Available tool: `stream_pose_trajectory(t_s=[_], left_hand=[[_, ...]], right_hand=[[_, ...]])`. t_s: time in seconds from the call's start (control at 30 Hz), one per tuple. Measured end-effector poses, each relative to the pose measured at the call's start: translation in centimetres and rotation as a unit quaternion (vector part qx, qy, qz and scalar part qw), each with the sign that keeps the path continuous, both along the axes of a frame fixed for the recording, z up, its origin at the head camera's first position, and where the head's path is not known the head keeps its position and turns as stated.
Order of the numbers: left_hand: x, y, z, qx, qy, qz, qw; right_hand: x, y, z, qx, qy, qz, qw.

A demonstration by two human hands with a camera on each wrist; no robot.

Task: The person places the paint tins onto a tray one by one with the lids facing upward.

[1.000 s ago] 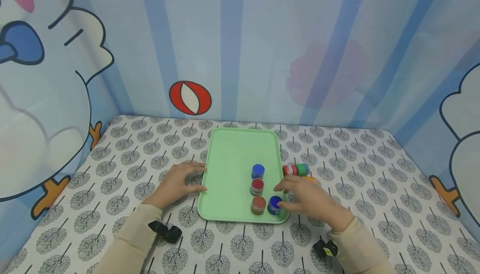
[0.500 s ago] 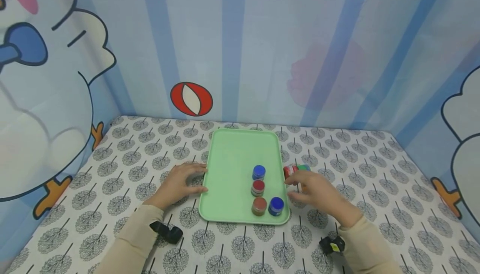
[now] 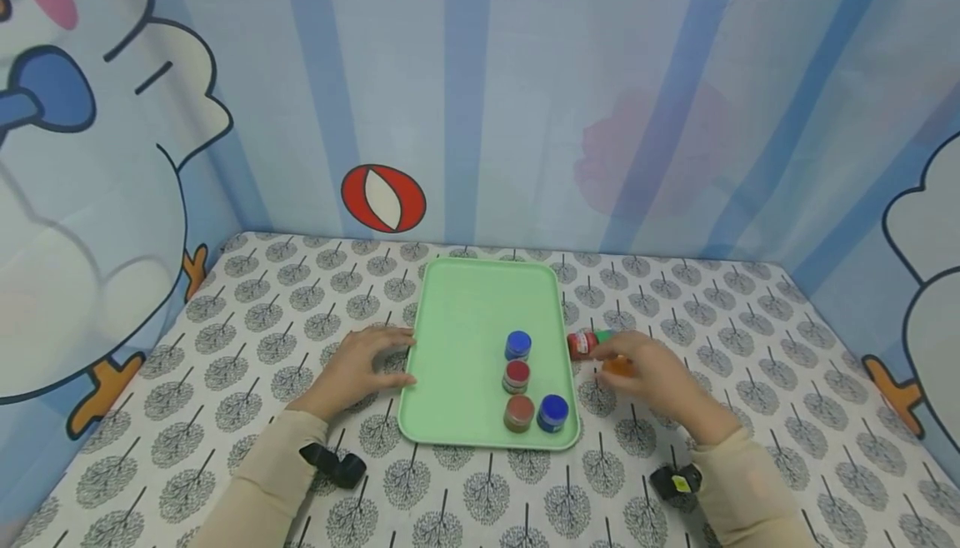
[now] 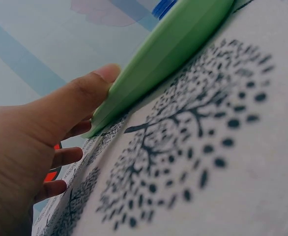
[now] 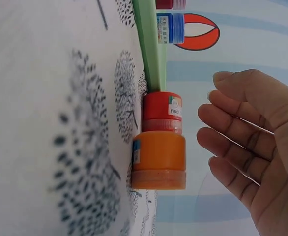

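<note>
My left hand (image 3: pixel 352 373) rests at the left side of the light green tray (image 3: pixel 457 348). In the left wrist view its thumb touches the tray's rim, the other fingers partly hidden. My right hand (image 3: pixel 656 373) hovers by an orange paint jar (image 5: pixel 158 157), with loosely curved fingers and a gap between them and the jar. That jar lies on its side right of the tray. Beside it lie a red paint jar (image 3: pixel 582 346) and a green jar (image 3: pixel 603 336), partly covered by the hand in the head view.
Upright on the tray's right side stand a blue jar (image 3: pixel 517 346), a dark red jar (image 3: pixel 516 376), a brown jar (image 3: pixel 518 413) and a dark blue jar (image 3: pixel 552 412). A tree-print cloth (image 3: pixel 292 481) covers the table. Behind it hangs a patterned curtain (image 3: pixel 517 98).
My right hand has left the dark blue jar on the tray and moved right, past the tray's edge, to the orange jar. The left hand stays put.
</note>
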State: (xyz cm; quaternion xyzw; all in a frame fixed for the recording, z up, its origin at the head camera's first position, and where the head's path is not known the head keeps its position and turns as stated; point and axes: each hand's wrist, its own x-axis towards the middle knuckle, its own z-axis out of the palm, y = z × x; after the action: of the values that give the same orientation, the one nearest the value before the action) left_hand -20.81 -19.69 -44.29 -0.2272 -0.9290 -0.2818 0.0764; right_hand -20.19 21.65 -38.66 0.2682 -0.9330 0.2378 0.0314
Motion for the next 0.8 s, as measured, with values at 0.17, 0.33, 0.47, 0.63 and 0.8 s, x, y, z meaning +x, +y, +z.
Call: stream_pose_trajectory(t_s=[0.17, 0.33, 0.47, 0.63, 0.8], left_hand=[[0.0, 0.0, 0.0, -0.002, -0.001, 0.003, 1.0000], [0.0, 0.1, 0.1, -0.004, -0.002, 0.004, 1.0000], [0.0, 0.1, 0.1, -0.006, -0.003, 0.006, 1.0000], [0.0, 0.1, 0.1, -0.006, -0.006, 0.007, 0.9999], [0.0, 0.0, 0.0, -0.004, -0.009, 0.006, 0.9999]], right_hand=[[-0.2, 0.3, -0.1, -0.007, 0.003, -0.004, 1.000], [-0.4, 0.9, -0.1, -0.009, 0.013, -0.011, 1.000], [-0.6, 1.4, -0.1, 0.004, 0.021, -0.016, 1.000], [-0.7, 2.0, -0.2, 0.015, 0.019, -0.017, 1.000], [-0.8, 2.3, -0.1, 0.020, 0.006, -0.029, 0.999]])
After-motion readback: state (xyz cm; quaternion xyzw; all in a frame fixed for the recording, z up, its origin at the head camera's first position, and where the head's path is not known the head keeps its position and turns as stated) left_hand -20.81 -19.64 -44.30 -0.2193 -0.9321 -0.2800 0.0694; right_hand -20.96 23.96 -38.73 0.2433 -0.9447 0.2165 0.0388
